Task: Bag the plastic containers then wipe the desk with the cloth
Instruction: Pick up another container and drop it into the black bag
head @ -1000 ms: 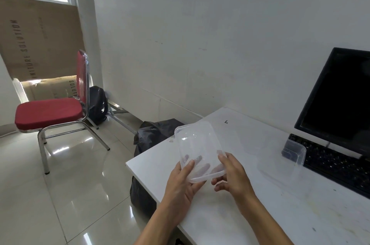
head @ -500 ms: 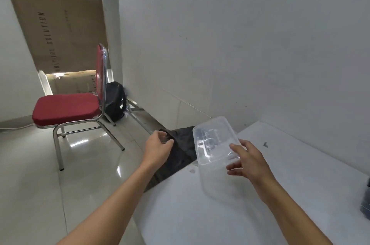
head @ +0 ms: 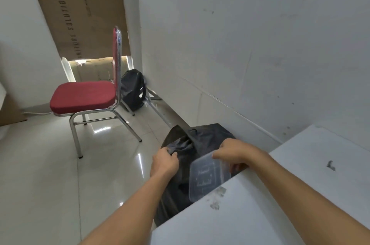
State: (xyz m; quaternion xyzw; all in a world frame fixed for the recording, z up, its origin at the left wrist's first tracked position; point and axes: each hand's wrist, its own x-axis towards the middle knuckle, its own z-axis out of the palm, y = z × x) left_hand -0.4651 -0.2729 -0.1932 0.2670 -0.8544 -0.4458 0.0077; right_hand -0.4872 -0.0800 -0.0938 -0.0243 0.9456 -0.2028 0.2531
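Head view: white desk (head: 280, 194) along a grey wall, red chair (head: 84, 96) far left on glossy tiles. Left hand (head: 164, 161) pinches the black bag (head: 180, 184); right hand (head: 234, 151) grips the clear container (head: 208, 178) over its mouth.

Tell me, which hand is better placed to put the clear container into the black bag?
The right hand, probably. It grips the clear container directly over the black bag, beside the edge of the desk. The left hand grips the bag's rim, so it is better kept there.
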